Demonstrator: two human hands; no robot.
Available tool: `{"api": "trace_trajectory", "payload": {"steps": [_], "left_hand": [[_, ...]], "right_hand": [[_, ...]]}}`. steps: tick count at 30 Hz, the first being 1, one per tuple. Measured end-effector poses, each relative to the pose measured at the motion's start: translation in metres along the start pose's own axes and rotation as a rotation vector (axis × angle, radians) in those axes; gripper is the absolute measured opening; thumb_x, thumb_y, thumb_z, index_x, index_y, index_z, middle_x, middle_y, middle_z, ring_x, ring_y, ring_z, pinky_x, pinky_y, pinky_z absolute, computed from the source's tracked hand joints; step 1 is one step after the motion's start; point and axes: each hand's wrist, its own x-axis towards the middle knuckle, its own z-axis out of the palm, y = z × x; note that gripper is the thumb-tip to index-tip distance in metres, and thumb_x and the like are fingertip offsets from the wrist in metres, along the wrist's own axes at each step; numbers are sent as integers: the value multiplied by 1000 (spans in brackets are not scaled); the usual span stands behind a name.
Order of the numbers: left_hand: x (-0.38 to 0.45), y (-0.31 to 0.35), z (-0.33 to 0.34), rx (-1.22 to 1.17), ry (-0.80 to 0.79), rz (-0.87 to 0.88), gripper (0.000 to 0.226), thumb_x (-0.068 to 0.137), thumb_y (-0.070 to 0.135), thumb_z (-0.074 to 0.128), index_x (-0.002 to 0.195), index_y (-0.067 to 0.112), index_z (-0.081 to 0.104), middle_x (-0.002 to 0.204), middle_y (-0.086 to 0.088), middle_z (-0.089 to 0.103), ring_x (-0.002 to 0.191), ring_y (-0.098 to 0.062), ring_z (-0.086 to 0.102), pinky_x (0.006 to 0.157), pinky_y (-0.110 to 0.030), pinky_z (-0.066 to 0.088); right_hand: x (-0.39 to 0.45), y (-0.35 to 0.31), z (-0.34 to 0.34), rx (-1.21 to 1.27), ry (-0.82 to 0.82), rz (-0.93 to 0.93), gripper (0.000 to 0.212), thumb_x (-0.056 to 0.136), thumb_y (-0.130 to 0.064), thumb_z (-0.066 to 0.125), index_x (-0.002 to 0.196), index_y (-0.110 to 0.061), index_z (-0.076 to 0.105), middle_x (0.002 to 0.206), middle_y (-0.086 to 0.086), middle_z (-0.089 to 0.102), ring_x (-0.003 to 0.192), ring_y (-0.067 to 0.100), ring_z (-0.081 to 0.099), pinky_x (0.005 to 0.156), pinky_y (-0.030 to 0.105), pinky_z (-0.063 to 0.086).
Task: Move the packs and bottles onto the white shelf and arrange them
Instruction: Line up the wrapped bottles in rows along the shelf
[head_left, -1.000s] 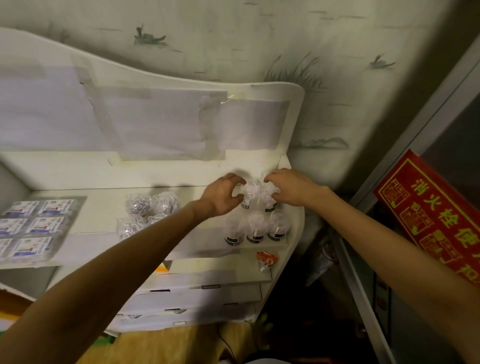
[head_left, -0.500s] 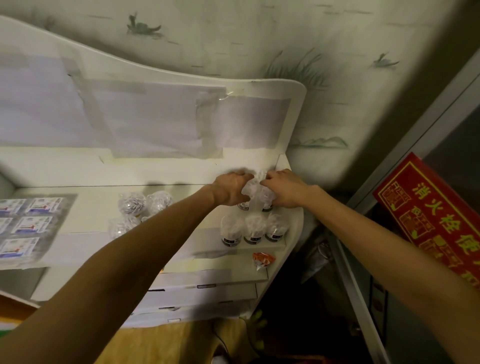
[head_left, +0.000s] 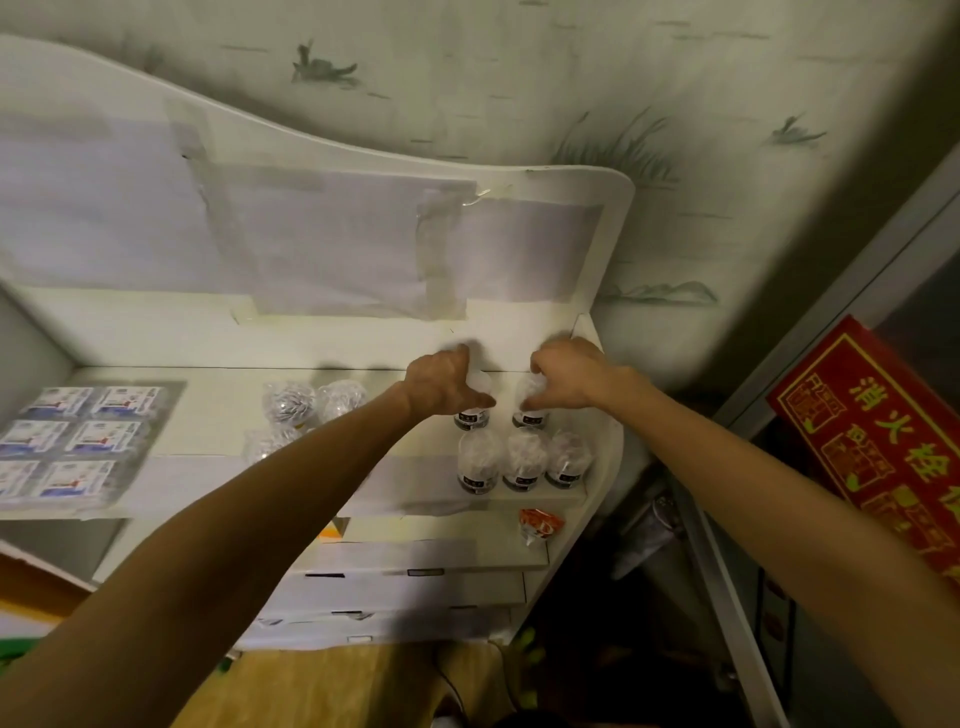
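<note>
Bare-skinned, both arms reaching to the back right corner of the white shelf (head_left: 218, 415). Left hand (head_left: 441, 384) curled over the top of one plastic-wrapped bottle (head_left: 472, 413), thumb stretched toward the right; right hand (head_left: 563, 376) curled likewise over a second wrapped bottle (head_left: 530, 413) just beside it, fingers bent down around its top. Between the two bottles, a narrow strip of bare board. Directly in front, touching or nearly so, a row of three more wrapped bottles (head_left: 519, 460), dark label bands facing out, lined up close to the shelf's front edge. To the right, only a thin margin before the rounded side panel (head_left: 613, 312); behind, the taped-over back panel (head_left: 337, 249) close to the knuckles. To the left, partly hidden by the left forearm, a cluster of clear bags of small pieces (head_left: 306, 405), contents too blurred to name. Between that cluster and the far left, open board. At the far left edge, a sheet of blue-and-white packs (head_left: 67, 441) lying flat, two across. Below the front lip, an orange sachet (head_left: 537, 525) on a lower ledge, drawer fronts (head_left: 405, 587) stacked beneath. Beyond the side panel, a red sign with yellow characters (head_left: 872, 431) leaning at the right.
</note>
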Motion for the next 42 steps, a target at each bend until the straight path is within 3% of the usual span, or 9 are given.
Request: {"api": "trace_trajectory", "payload": {"steps": [3, 7, 13, 18, 22, 29, 42], "left_hand": [[-4, -2, 1, -62, -41, 10, 92, 78, 68, 68, 149, 18, 38, 149, -5, 48, 130, -27, 51, 101, -38, 43], [-5, -6, 3, -181, -91, -20, 75, 89, 65, 58, 144, 16, 46, 144, -8, 54, 127, -28, 53, 103, -38, 44], [-8, -7, 6, -305, -140, -68, 61, 92, 55, 61, 138, 17, 50, 132, -11, 61, 101, -29, 64, 90, -40, 55], [-10, -5, 6, -352, -158, -70, 61, 91, 53, 63, 137, 15, 49, 127, -12, 62, 102, -28, 65, 88, -41, 56], [-13, -6, 8, -274, -161, -28, 73, 83, 54, 73, 139, 15, 48, 134, -9, 59, 116, -27, 58, 92, -33, 46], [-11, -8, 0, -214, -143, -31, 74, 77, 65, 71, 132, 18, 54, 122, -4, 64, 100, -20, 57, 87, -35, 49], [-20, -2, 13, -242, -138, -4, 68, 83, 64, 67, 128, 15, 56, 121, -6, 64, 99, -22, 59, 88, -39, 53]], "right_hand": [[2, -8, 2, 112, -3, -1, 72, 76, -74, 60, 120, -18, 63, 110, 2, 68, 97, 24, 62, 81, 37, 52], [0, -13, 3, 209, -44, -1, 72, 84, -64, 62, 139, -19, 52, 130, 1, 62, 115, 24, 59, 89, 36, 48], [-5, -12, 5, 354, -74, 35, 66, 89, -62, 57, 139, -20, 53, 126, 3, 64, 111, 22, 59, 93, 38, 49], [-10, -11, 7, 452, -108, 34, 61, 92, -53, 60, 142, -19, 50, 131, 4, 61, 111, 21, 59, 95, 39, 50], [-12, -12, 8, 470, -114, 24, 72, 86, -55, 67, 145, -18, 47, 137, 3, 58, 118, 23, 57, 98, 37, 48], [-13, -9, 9, 491, -113, 27, 72, 84, -54, 69, 144, -19, 48, 136, 2, 58, 118, 22, 57, 98, 36, 48], [-16, -9, 11, 533, -107, -9, 69, 84, -53, 70, 142, -20, 50, 134, 1, 59, 112, 19, 59, 96, 36, 50]]}}
